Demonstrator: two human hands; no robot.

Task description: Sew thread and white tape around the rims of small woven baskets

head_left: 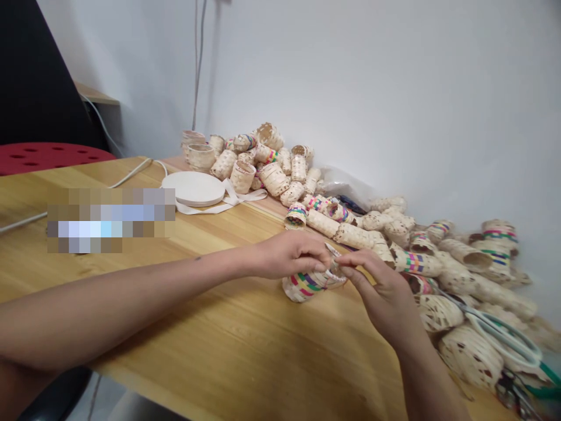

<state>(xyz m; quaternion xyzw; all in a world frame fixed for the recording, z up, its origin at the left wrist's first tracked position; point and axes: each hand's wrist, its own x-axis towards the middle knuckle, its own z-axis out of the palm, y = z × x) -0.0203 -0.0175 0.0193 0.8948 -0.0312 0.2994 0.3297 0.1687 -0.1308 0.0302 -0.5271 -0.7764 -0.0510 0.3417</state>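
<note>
A small woven basket (pixel 304 286), pale with pink, green, yellow and purple bands, lies tilted above the wooden table with its mouth toward the right. My left hand (pixel 294 255) grips it from above, fingers curled over the rim. At the rim's right side, my right hand (pixel 380 286) has its thumb and index finger pinched together. Whether those fingertips hold the rim itself or a thin strip there is too small to tell.
Many woven baskets and tubes (pixel 274 178) are heaped along the wall. A white roll of ribbon (pixel 193 188) lies on the wooden table (pixel 245 345), its loose end trailing. White-handled scissors (pixel 504 339) rest on the pile at right. A red stool (pixel 52 156) stands at left.
</note>
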